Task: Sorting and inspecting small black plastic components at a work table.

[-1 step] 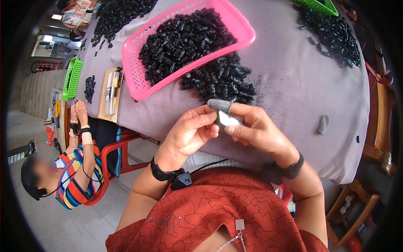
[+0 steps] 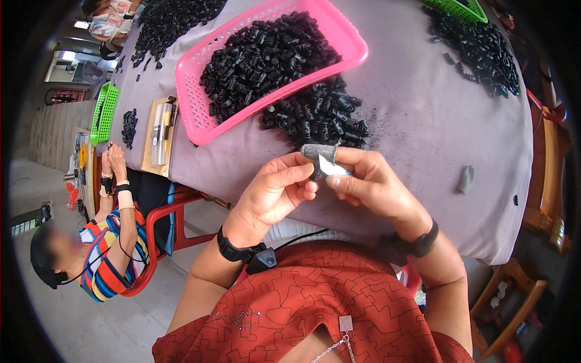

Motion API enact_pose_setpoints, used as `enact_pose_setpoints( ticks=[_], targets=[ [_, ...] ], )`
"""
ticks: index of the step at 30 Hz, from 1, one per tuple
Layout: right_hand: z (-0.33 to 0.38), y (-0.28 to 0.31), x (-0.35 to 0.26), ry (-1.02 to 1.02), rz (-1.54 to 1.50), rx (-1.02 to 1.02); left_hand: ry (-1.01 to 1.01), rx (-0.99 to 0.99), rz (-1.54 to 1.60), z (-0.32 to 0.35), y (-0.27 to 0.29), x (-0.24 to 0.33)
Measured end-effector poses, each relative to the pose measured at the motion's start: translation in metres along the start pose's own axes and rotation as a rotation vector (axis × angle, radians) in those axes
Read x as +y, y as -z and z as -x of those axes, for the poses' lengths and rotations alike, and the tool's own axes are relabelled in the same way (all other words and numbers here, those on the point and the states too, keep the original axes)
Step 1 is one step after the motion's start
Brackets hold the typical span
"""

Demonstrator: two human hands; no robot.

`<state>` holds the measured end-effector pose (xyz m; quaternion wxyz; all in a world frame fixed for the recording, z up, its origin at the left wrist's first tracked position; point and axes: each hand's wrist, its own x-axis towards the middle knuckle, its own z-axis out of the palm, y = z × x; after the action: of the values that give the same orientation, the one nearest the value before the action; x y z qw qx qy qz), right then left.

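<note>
My left hand [image 2: 271, 189] pinches a small black plastic piece [image 2: 315, 170] between thumb and fingers, just past the near table edge. My right hand [image 2: 380, 186] grips a small, bright, pointed blade [image 2: 330, 167], its pale face turned up against the black piece. A grey knitted finger sleeve [image 2: 319, 151] covers a fingertip above the blade, apparently my right index finger. Right beyond my hands lies a heap of black cylindrical plastic pieces [image 2: 315, 118], spilling from under a tilted pink basket [image 2: 200, 124] full of the same pieces.
Another grey finger sleeve [image 2: 466, 180] lies on the cloth-covered table [image 2: 411, 91] at the right. More black pieces [image 2: 484, 57] are heaped far right, beside a green basket [image 2: 466, 9]. At left, a co-worker [image 2: 115, 248] sits near a wooden tray [image 2: 158, 136] and a green basket [image 2: 104, 115].
The blade in my right hand has turned slightly, its point now higher against the black piece. The grey-sleeved fingertip has shifted a little to the right. My left hand has hardly moved.
</note>
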<state>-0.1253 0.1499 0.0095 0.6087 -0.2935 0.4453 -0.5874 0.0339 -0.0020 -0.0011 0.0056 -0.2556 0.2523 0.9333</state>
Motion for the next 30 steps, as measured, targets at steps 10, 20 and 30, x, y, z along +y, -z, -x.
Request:
enact_pose_setpoints(
  ticks=[10, 20, 30],
  targets=[
    [0.001, -0.006, -0.007, 0.01, 0.057, -0.056, -0.07, 0.024, -0.004, -0.004, 0.001, -0.001],
    [-0.001, -0.002, -0.003, 0.05, 0.003, 0.006, -0.074, -0.032, 0.013, 0.004, -0.003, 0.012],
    [-0.003, -0.005, -0.005, 0.037, 0.029, 0.088, -0.476, -0.013, 0.044, 0.023, -0.017, 0.086]
  ],
)
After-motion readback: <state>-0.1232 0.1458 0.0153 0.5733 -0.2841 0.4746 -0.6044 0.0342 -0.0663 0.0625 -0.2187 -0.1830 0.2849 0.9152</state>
